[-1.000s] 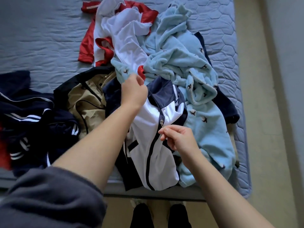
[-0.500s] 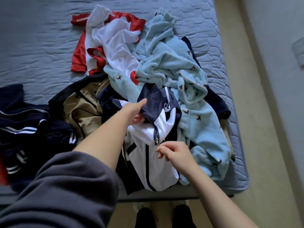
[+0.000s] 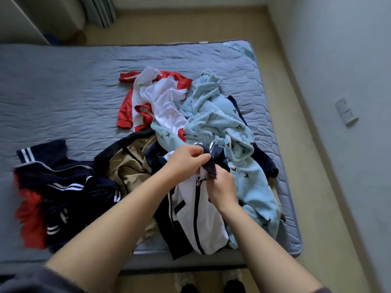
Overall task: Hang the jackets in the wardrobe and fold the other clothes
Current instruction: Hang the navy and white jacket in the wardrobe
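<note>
My right hand (image 3: 222,187) up from zip to join left hand (image 3: 186,160); both pinch navy collar (image 3: 211,168) of white jacket (image 3: 201,220), atop pile at mattress (image 3: 63,92) near edge. Light, limp, slippery: I'd lift by shoulders.

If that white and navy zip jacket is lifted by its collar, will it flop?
Probably floppy: the jacket lies in folds over the mattress edge. Likely light, since the left hand and right hand pinch its collar with fingertips.

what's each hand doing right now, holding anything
left hand: closed, gripping the white and navy zip jacket at its collar.
right hand: closed, gripping the same jacket at the collar, just above the zip.
</note>
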The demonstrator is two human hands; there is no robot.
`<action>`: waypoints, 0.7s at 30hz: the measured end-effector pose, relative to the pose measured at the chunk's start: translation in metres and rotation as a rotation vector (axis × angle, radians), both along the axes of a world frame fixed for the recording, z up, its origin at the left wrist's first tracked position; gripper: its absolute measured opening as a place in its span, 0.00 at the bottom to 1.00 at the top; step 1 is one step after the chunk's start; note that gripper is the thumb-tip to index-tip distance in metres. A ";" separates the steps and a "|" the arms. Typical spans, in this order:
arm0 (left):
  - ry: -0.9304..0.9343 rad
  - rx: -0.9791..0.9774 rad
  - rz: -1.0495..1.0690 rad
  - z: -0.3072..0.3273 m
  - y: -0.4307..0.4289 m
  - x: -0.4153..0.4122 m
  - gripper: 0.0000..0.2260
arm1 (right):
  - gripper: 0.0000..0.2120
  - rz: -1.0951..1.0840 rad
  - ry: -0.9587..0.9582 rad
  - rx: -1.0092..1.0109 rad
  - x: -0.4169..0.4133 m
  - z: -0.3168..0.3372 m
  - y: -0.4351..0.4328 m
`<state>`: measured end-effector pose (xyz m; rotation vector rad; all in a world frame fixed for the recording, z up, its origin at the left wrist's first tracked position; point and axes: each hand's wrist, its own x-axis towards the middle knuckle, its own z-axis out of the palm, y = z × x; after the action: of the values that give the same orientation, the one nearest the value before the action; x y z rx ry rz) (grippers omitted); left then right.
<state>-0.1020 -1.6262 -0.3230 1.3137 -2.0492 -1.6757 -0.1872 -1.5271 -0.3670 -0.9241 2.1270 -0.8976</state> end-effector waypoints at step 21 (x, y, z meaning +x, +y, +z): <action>0.186 0.850 0.763 0.084 0.026 0.047 0.20 | 0.23 0.277 -0.178 -0.239 -0.001 0.221 0.044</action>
<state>-0.0553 -1.6006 -0.2386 1.7308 -0.5231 -2.1528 -0.1880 -1.4826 -0.1465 -1.1783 1.7157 -1.0611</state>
